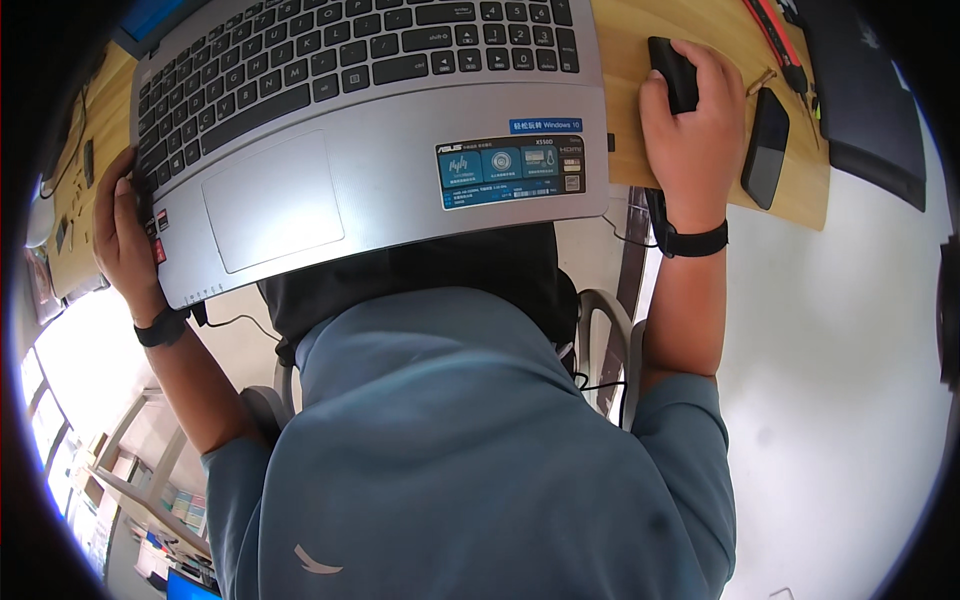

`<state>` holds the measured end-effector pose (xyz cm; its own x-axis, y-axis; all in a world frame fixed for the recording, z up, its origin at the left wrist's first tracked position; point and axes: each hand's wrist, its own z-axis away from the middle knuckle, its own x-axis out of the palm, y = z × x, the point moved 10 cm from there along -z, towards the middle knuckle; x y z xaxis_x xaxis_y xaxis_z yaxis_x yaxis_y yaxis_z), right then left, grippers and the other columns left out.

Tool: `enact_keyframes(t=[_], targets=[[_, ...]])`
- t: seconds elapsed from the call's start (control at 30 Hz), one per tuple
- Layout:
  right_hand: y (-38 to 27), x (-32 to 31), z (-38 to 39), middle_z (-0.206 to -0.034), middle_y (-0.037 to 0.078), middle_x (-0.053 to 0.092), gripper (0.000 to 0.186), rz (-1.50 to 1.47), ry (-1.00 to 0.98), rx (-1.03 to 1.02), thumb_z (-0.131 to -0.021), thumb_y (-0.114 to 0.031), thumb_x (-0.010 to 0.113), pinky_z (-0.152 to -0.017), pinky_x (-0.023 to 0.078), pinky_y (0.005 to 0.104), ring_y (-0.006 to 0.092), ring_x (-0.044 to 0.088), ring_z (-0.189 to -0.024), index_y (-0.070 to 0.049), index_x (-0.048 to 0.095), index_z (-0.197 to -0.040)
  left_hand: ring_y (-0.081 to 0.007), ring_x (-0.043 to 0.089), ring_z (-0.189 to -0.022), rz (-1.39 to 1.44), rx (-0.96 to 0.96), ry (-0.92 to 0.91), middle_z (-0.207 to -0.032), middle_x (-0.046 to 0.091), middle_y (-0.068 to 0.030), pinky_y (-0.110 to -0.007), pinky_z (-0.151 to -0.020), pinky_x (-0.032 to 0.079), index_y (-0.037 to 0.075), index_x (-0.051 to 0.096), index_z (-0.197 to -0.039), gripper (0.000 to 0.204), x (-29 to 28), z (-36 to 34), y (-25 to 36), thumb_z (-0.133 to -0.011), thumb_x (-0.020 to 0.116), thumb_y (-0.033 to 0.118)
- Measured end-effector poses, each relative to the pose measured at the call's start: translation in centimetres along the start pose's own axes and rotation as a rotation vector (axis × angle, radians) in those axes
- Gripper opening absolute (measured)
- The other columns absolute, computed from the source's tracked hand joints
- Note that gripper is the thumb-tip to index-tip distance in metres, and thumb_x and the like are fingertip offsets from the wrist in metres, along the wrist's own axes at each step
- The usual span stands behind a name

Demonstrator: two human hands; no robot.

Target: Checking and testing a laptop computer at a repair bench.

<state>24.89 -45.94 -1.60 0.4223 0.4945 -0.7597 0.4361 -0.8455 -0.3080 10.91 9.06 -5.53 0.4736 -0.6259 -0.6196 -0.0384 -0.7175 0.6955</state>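
Note:
A silver laptop with black keys and a large touchpad lies in front of me, its front edge above my lap. My left hand grips the laptop's left edge near the front corner; some of its fingers are hidden. To the right of the laptop, my right hand is closed round a black computer mouse on the wooden table. Each wrist wears a black band. Of the laptop's screen only a lower corner shows at the top left.
Right of my right hand lies a black smartphone, near a red-and-black tool and a dark flat case at the table's edge. Small dark parts lie on the table at the left. Chair armrests flank my body.

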Motion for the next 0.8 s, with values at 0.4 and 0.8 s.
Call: enact_keyframes(t=[0.4,0.8], targets=[[-0.3,-0.2,-0.1,-0.117,0.010,0.072,0.032,0.020,0.003,-0.006,-0.089,-0.016,0.076,-0.090,0.057,0.0388,0.0329,0.071,-0.103,-0.011,0.074,-0.121,-0.0174,0.067,-0.119,-0.001,0.004,0.013,-0.133,0.073,-0.0129,-0.030,-0.105,0.051,-0.001,0.069,-0.139,0.038,-0.1,0.0,0.2,-0.115,0.048,0.020],[-0.4,-0.2,-0.3,-0.117,0.012,0.073,0.030,0.040,-0.019,-0.046,-0.090,-0.014,0.076,-0.093,0.056,0.0397,0.0344,0.070,-0.105,-0.009,0.074,-0.120,-0.0163,0.069,-0.115,-0.043,0.038,0.023,-0.128,0.075,-0.0127,-0.029,-0.100,0.052,0.001,0.072,-0.136,0.037,0.0,-0.2,1.1,-0.113,0.050,0.019]])
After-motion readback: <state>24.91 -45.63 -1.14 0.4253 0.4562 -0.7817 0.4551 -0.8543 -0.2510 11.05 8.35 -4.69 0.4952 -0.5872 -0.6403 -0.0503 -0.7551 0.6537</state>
